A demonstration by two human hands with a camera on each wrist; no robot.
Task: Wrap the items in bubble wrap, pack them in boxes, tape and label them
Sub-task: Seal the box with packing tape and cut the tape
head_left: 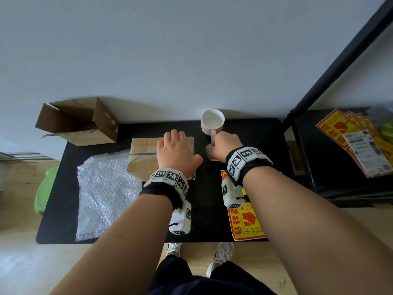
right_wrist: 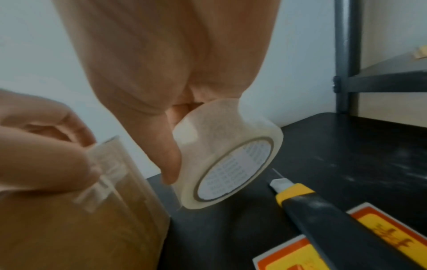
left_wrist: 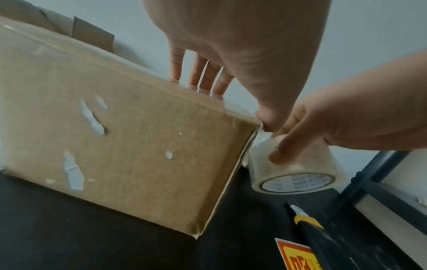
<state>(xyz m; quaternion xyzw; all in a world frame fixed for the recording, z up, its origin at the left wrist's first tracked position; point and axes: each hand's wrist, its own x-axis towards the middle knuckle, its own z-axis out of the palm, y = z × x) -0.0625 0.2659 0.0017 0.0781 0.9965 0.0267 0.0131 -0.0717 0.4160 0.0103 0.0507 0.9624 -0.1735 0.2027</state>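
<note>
Here, left hand (head_left: 176,152) flat on scuffed box (left_wrist: 120,146); right hand (head_left: 225,149) grips clear tape roll (right_wrist: 228,153).

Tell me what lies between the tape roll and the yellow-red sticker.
A utility knife, blade toward the tape roll, overlapping the sticker; right wrist view.

both forearms bare, no sleeves. left hand (head_left: 177,153) and right hand (head_left: 225,146) bare, no gloves or rings seen. each wrist carries a black strap (head_left: 157,191) with a ring of white blocks printed with black square markers. a white rounded camera pod (head_left: 180,220) hangs under the left wrist, another white pod (head_left: 231,193) under the right, both with markers and a short black cable loop. dark trousers (head_left: 204,282). white lace-up sneakers (head_left: 221,255) with grey trim.
</note>
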